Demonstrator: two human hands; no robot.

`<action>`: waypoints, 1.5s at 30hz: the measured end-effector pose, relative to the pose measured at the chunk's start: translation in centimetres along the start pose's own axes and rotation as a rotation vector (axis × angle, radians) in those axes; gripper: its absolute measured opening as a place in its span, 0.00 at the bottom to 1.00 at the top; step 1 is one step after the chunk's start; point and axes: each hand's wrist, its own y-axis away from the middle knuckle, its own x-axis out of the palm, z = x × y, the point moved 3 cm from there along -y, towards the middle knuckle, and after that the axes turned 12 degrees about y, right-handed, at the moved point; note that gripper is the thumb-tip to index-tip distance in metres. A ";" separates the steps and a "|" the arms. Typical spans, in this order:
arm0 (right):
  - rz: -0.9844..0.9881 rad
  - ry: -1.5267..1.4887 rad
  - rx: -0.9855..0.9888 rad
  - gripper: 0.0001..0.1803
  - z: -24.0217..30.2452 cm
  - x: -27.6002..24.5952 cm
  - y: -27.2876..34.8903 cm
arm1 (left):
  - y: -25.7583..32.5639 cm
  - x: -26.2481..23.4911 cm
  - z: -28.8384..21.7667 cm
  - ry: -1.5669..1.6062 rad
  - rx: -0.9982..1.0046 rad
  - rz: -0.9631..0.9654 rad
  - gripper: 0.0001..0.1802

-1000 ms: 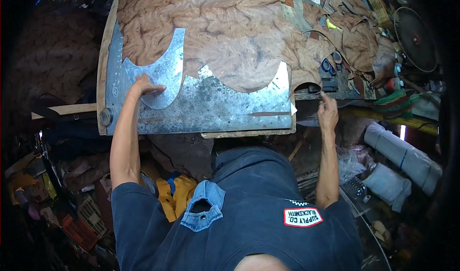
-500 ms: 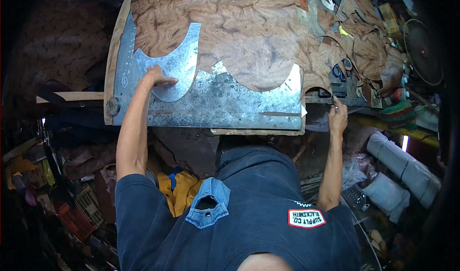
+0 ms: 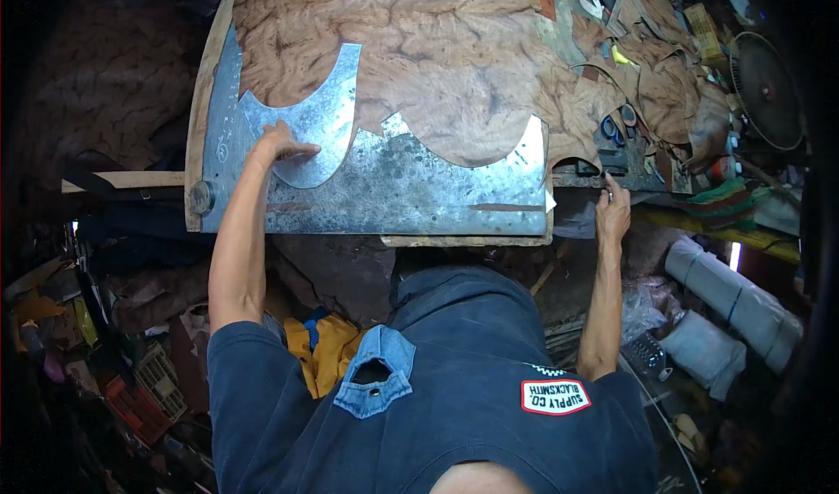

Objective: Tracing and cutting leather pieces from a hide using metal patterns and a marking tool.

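Observation:
My left hand [image 3: 278, 143] rests on a curved, shiny sheet-metal template [image 3: 336, 114], thumb and fingers spread and pressing it flat. The template lies partly on a brown leather hide [image 3: 419, 57] and partly on the grey metal sheet [image 3: 419, 193] that covers the table's near edge. To the right, beyond the sheet's corner, my right hand [image 3: 613, 210] is at the table edge with fingers drawn together. A small dark tip shows at its fingertips, too small to name. Just past that hand lies a dark object [image 3: 587, 169] under the hide's curved cutout.
Blue-handled scissors [image 3: 612, 130] lie among leather scraps [image 3: 660, 92] at the table's right. A round fan [image 3: 769, 88] stands beyond. Wrapped rolls [image 3: 734, 289] sit below on the right. A yellow cloth [image 3: 328, 350] hangs near my left side, and crates [image 3: 140, 402] stand lower left.
The whole view has shifted slightly to the left. Both hands keep almost the same places, the left still on the template and the right still at the table edge.

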 end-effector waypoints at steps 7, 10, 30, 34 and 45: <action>0.001 -0.006 -0.001 0.18 0.4 0.6 -0.3 | -0.7 0.5 0.6 0.008 0.014 -0.032 0.81; 0.012 0.006 -0.123 0.19 1.4 0.3 0.6 | -0.8 0.5 0.1 -0.026 -0.018 -0.012 0.82; -0.089 -0.023 -0.049 0.19 -1.5 1.8 -1.1 | -1.9 0.3 -0.5 -0.016 -0.031 0.069 0.78; -0.074 -0.044 0.019 0.18 -2.6 2.3 -2.3 | -1.3 -0.1 -3.4 0.000 0.000 0.158 0.72; -0.002 -0.051 0.042 0.17 -3.6 2.4 -2.1 | -1.8 1.7 -2.7 -0.086 0.021 -0.153 0.67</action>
